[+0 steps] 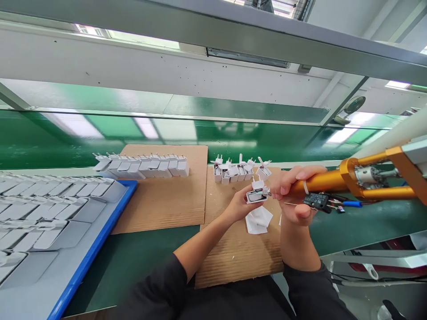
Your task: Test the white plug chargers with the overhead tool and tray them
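Observation:
My left hand [237, 205] is closed on a white plug charger [256, 194], held a little above the cardboard with its open end and a dark slot showing. My right hand [295, 193] wraps round a gold-coloured tubular tool [328, 181] that comes in from the right. The tool's tip reaches to the charger; whether it touches is too small to tell. Under the tool's body sits a black microswitch [318, 202] with wires. White paper pieces [259, 220] lie below my left hand. Just beyond it stand several opened chargers [233, 171] with plug parts sticking out.
Cardboard sheets [167, 200] cover part of the green table [143, 253]. A row of closed white chargers [150, 166] stands on the left sheet. At far left, a blue-rimmed tray [96, 249] holds many chargers in rows. A metal beam [213, 22] crosses overhead.

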`<state>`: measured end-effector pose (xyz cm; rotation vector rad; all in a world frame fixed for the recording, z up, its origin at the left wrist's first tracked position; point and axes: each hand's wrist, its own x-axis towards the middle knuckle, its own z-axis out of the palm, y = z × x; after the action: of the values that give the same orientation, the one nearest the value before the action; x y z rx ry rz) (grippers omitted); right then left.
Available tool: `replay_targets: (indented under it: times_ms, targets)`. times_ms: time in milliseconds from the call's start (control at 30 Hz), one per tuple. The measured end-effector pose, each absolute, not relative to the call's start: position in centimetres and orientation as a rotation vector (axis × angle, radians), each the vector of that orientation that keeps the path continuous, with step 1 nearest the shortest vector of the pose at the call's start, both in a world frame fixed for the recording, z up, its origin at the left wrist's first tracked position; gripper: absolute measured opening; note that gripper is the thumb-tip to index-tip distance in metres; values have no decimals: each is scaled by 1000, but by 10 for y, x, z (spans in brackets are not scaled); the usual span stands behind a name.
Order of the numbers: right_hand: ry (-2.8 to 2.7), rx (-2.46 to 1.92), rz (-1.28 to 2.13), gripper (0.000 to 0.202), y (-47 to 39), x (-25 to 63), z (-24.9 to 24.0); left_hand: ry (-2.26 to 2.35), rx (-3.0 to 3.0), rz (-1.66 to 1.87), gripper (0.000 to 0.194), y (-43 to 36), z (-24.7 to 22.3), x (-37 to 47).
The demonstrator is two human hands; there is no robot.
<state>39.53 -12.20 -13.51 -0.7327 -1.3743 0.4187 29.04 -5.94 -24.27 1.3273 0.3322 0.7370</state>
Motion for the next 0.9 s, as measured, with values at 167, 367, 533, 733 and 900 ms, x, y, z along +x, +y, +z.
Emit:
replay_targets:
  times_ms: [167, 367, 533, 733, 900]
  targets:
    - [-1356, -524, 337, 41, -121, 391, -129, 690, 1714, 775, 38, -24, -252, 219]
    - [-1365, -490, 375, 46, -112, 398, -129, 1270, 1683, 662, 63, 12, -260, 106]
    - [-1313, -535, 364, 44, -110, 400, -130, 1296, 1778, 412, 72, 20, -256, 68]
    - [-1333, -529, 362, 44, -111, 403, -130, 1643, 2163, 1046, 71, -15, -239, 111]
    - [-1345, -499, 368, 45, -111, 403, -131, 1231, 2079, 807, 86, 5, -256, 197]
